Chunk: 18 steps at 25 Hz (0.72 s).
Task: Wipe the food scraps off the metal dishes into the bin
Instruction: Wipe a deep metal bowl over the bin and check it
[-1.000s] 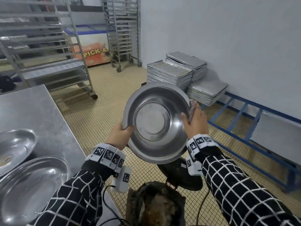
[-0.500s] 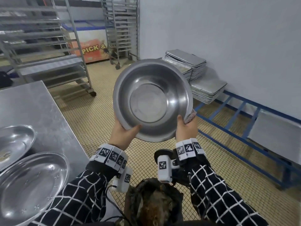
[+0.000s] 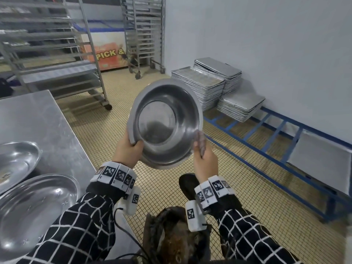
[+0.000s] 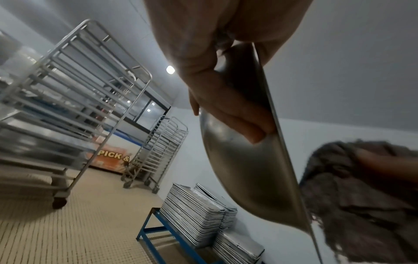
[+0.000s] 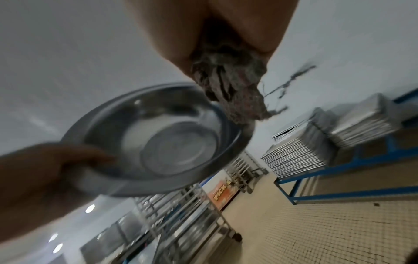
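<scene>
The left hand [image 3: 128, 151] grips the bowl [image 3: 165, 124] by its rim, tilted above the bin [image 3: 177, 237] so scraps drop in; the right hand [image 3: 204, 161] clutches a rag [image 5: 228, 78], seemingly just off the rim.

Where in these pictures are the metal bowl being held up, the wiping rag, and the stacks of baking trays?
metal bowl [image 3: 160, 122]: head view, on its flat inner bottom.
rag [image 5: 228, 80]: right wrist view, on the bunched cloth below the fingers.
stacked trays [image 3: 198, 82]: head view, on the top tray of the nearest stack.

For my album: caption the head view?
Left hand tilts a metal bowl; right hand holds a rag.
</scene>
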Each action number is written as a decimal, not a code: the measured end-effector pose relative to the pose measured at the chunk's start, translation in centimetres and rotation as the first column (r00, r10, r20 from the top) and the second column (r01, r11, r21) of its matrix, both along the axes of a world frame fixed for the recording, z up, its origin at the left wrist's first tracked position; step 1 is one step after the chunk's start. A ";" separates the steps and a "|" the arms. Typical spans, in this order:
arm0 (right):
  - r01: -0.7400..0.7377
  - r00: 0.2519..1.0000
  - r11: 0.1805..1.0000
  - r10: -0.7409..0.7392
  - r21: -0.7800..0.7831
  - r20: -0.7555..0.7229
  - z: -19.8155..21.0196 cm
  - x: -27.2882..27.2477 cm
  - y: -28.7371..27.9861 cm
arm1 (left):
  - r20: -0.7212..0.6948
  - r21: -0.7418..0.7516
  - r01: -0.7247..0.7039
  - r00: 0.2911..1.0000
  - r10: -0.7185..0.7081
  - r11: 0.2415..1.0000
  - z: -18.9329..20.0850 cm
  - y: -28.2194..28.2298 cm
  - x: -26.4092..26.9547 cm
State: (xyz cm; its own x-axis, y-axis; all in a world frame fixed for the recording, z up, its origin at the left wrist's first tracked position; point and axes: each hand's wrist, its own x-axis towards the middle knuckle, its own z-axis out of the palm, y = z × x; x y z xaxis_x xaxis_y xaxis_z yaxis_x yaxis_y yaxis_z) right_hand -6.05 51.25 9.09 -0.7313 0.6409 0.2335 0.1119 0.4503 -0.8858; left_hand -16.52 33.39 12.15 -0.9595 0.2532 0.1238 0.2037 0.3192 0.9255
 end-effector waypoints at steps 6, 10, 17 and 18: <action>-0.575 0.814 0.731 0.469 0.367 0.343 -2.9 -2.0 -5.7 | -0.038 0.000 0.124 0.992 -0.124 0.992 0.5 0.6 0.5; -0.585 0.792 0.515 0.197 0.627 0.578 -3.8 -2.0 -0.8 | -0.032 0.000 0.121 0.992 -0.121 0.993 0.3 -0.3 -0.3; -0.394 0.846 0.560 -0.088 0.729 0.525 -4.6 -2.7 2.9 | -0.083 -0.013 0.140 0.987 -0.140 0.990 0.9 1.5 0.7; -0.413 0.869 0.573 0.014 0.708 0.495 -5.1 -2.2 1.4 | -0.086 -0.016 0.133 0.987 -0.134 0.991 1.2 1.7 0.6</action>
State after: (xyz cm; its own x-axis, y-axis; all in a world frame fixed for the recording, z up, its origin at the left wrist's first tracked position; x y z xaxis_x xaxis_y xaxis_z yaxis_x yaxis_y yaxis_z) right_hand -8.23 52.65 4.01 -0.9637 0.1661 0.2089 0.1542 0.9854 -0.0720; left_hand -15.91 35.05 13.36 -0.9028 0.3799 0.2017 0.3242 0.2928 0.8996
